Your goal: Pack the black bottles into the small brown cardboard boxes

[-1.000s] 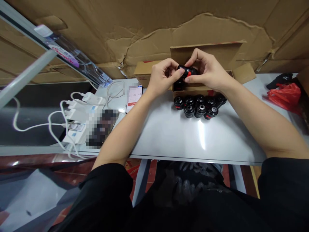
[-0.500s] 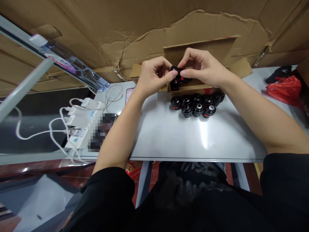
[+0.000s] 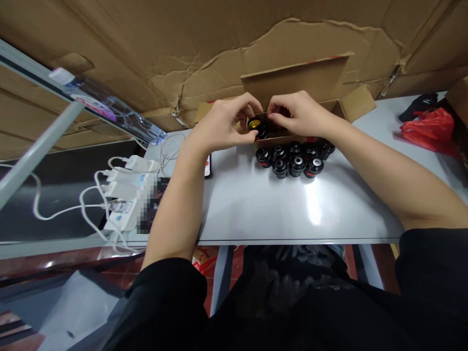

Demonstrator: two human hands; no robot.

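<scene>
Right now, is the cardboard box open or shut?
Open: the brown cardboard box has its lid up, with a round black part inside.

On my screen, black fittings flecked with red sit just below the right hand, a gold-lined one beside the left hand, brown cardboard box behind, red plastic bag far right.

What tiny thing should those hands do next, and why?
I'd guess: gently settle the black round part down into the open cardboard box. The left hand and right hand are both right over the box, close around that part, and it sits beside another with a brass-coloured inside. More black parts stand in a cluster on the table, just in front of the box.
</scene>
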